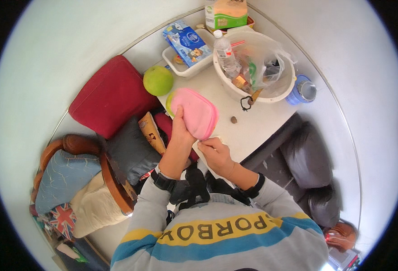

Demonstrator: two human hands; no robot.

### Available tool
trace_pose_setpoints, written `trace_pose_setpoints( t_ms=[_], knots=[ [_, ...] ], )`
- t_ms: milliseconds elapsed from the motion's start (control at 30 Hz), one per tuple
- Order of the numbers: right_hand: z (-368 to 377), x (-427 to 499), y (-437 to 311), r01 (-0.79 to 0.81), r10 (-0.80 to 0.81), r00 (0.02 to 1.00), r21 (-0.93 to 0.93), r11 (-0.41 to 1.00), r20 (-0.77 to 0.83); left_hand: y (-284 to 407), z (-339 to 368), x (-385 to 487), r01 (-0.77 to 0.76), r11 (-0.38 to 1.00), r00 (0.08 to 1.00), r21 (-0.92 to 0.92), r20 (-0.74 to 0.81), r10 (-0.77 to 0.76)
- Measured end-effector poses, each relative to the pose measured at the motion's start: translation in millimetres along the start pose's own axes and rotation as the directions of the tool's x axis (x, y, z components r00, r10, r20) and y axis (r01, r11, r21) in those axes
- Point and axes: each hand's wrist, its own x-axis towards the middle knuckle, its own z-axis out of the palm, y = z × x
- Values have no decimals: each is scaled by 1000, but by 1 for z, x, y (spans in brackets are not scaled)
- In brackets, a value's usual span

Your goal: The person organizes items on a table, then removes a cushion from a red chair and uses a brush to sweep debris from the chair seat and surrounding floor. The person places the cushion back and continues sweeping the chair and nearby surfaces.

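Observation:
A pink zippered pouch [194, 110] is held above the white table by my left hand [182, 130], whose thumb lies across its face. The zipper runs along the pouch's right side. At its lower corner, my right hand [217, 154] pinches what looks like the zipper pull, mostly covered by the fingers. A yellow-green round thing [169, 101] shows partly behind the pouch; I cannot tell whether it belongs to it. Close by, a green pomelo-like fruit [158, 80] sits at the table's left edge. A small brown lump [233, 120] lies to the right of the pouch.
On the white table [253, 135] stand a white basin [288, 93] holding a plastic bottle [224, 50] and bags, a white tray [185, 71] with a blue tissue pack [188, 42], and a blue cup [300, 89]. A red cushion [114, 95] is left, a dark sofa [304, 155] right.

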Motion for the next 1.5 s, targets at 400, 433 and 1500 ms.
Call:
trace_pose_setpoints(
  t_ms=[400,433,1500],
  knots=[
    [-45,-30,55,-835,764,392,547,62,512,-49,-40,13,-325,840,944,434,98,315],
    [-49,-30,59,-869,801,312,494,24,511,-55,-41,13,-287,837,958,467,124,260],
    [-100,-154,-178,-808,422,540,-306,504,-729,-192,27,-102,295,301,367,907,183,-912]
  ],
)
